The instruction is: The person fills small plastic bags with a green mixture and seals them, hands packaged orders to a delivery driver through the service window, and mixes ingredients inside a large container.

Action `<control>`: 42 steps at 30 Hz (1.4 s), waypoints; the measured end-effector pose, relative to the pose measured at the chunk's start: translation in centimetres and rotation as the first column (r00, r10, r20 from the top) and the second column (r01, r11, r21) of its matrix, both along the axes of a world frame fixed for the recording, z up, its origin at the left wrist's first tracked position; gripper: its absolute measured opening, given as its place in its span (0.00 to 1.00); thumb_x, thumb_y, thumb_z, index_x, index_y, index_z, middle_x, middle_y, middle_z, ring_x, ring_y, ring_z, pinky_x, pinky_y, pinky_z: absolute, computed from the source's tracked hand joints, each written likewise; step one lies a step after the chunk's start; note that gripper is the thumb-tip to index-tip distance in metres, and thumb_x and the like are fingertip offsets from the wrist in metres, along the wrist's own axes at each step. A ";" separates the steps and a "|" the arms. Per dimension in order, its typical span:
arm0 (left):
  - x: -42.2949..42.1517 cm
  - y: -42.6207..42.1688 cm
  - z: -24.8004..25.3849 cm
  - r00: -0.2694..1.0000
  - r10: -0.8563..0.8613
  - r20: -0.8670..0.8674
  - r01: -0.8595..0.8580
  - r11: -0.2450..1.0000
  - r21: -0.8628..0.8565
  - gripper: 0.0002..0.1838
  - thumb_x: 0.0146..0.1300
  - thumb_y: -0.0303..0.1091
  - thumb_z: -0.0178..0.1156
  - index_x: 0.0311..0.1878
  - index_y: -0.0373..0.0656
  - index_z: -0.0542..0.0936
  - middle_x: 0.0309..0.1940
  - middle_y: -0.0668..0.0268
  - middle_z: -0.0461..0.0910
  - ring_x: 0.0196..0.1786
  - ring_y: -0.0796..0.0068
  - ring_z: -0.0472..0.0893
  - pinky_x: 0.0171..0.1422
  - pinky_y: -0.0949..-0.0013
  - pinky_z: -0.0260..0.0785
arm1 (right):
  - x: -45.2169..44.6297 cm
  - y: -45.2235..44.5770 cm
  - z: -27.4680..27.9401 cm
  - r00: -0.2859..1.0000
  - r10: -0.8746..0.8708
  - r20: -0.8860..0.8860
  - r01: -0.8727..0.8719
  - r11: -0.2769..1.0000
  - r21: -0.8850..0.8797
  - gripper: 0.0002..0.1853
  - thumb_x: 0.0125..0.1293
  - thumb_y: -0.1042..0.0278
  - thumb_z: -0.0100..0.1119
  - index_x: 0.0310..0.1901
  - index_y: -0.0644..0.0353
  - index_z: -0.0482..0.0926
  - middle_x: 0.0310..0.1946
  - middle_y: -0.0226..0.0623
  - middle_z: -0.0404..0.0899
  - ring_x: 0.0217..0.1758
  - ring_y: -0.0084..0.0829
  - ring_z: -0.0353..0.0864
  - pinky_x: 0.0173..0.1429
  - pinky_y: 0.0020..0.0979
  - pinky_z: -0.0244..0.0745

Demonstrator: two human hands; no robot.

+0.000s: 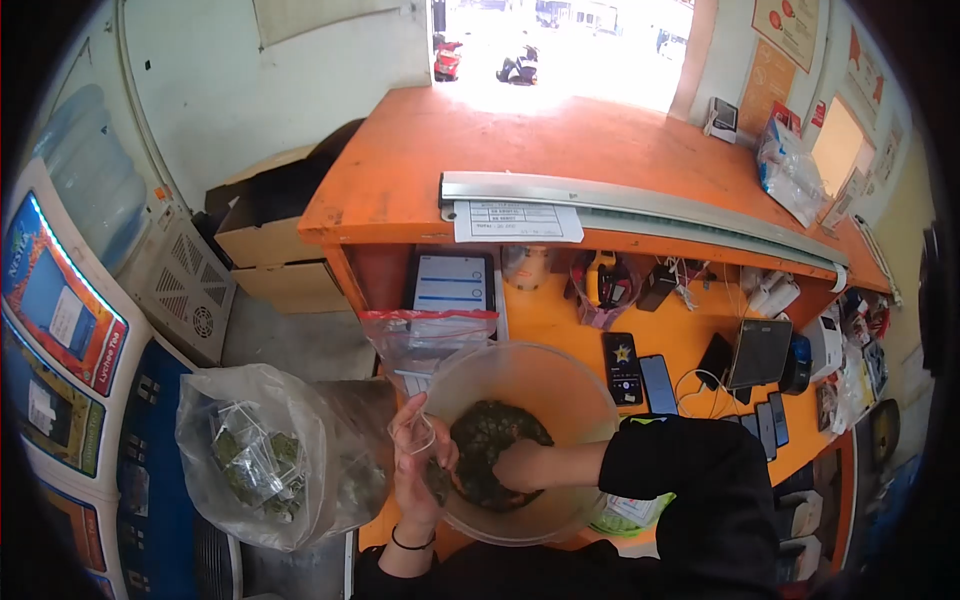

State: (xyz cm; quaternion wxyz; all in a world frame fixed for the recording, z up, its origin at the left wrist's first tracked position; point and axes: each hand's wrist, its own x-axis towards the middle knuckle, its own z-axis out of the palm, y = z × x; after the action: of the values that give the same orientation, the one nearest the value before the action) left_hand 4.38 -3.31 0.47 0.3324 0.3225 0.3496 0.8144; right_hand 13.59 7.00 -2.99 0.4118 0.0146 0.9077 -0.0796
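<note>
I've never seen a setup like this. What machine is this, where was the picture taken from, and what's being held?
No machine is doing the handling: these are a person's two bare hands, seen in one picture from a camera on their head, looking forward and down.

The right hand is inside a large tub, in dark green contents; what its fingers hold is hidden. The left hand, by the tub's near-left side, seems to hold a small clear packet.

Beyond the tub, phones lie on an orange desk. To the left, an open plastic bag holds clear packets with something green inside.
</note>
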 end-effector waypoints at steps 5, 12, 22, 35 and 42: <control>0.1 0.1 -0.1 0.998 0.038 -0.052 -0.038 0.999 -0.001 0.36 0.56 0.60 0.40 0.59 0.41 0.55 0.29 0.68 0.63 0.24 0.84 0.60 0.27 0.80 0.54 | 0.9 -0.2 -2.1 0.981 0.052 0.189 -0.033 0.994 -0.101 0.16 0.46 0.72 0.56 0.40 0.64 0.77 0.41 0.47 0.75 0.46 0.40 0.74 0.43 0.38 0.71; 0.2 0.4 -0.2 0.990 0.083 -0.116 -0.092 0.993 -0.070 0.36 0.55 0.60 0.41 0.59 0.42 0.55 0.28 0.69 0.63 0.23 0.85 0.60 0.27 0.81 0.53 | 2.5 0.4 -6.5 0.967 0.096 0.236 -0.017 0.949 -0.316 0.14 0.52 0.70 0.48 0.37 0.68 0.76 0.36 0.49 0.76 0.40 0.43 0.75 0.42 0.38 0.68; 0.6 0.2 0.0 0.973 0.202 -0.112 -0.214 0.971 -0.105 0.31 0.58 0.55 0.43 0.58 0.43 0.57 0.29 0.69 0.64 0.23 0.84 0.60 0.28 0.80 0.54 | 5.6 7.2 4.5 0.927 -0.246 0.283 0.375 0.579 -0.724 0.18 0.51 0.73 0.44 0.45 0.64 0.73 0.26 0.37 0.75 0.26 0.30 0.69 0.30 0.31 0.65; 1.5 0.2 -0.4 0.944 0.193 -0.269 -0.234 0.963 -0.131 0.32 0.56 0.50 0.49 0.59 0.41 0.55 0.33 0.69 0.65 0.29 0.84 0.62 0.34 0.80 0.54 | 4.8 6.7 0.5 0.987 -0.153 0.055 0.154 0.988 -0.021 0.14 0.53 0.71 0.48 0.41 0.61 0.76 0.33 0.43 0.77 0.36 0.36 0.76 0.39 0.34 0.71; 1.7 0.1 0.2 0.967 0.199 -0.158 -0.229 0.954 -0.196 0.33 0.54 0.41 0.54 0.59 0.38 0.53 0.44 0.63 0.63 0.48 0.74 0.62 0.56 0.71 0.51 | 5.9 2.7 -7.0 0.914 0.284 -0.290 -0.265 0.959 0.104 0.07 0.42 0.74 0.54 0.24 0.66 0.78 0.22 0.41 0.77 0.23 0.37 0.74 0.27 0.35 0.70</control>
State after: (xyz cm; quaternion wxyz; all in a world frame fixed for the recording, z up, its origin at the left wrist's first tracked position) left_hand 6.09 -3.24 0.63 0.2500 0.3001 0.4896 0.7795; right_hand 19.54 9.67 -10.03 0.2745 -0.1124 0.9550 0.0062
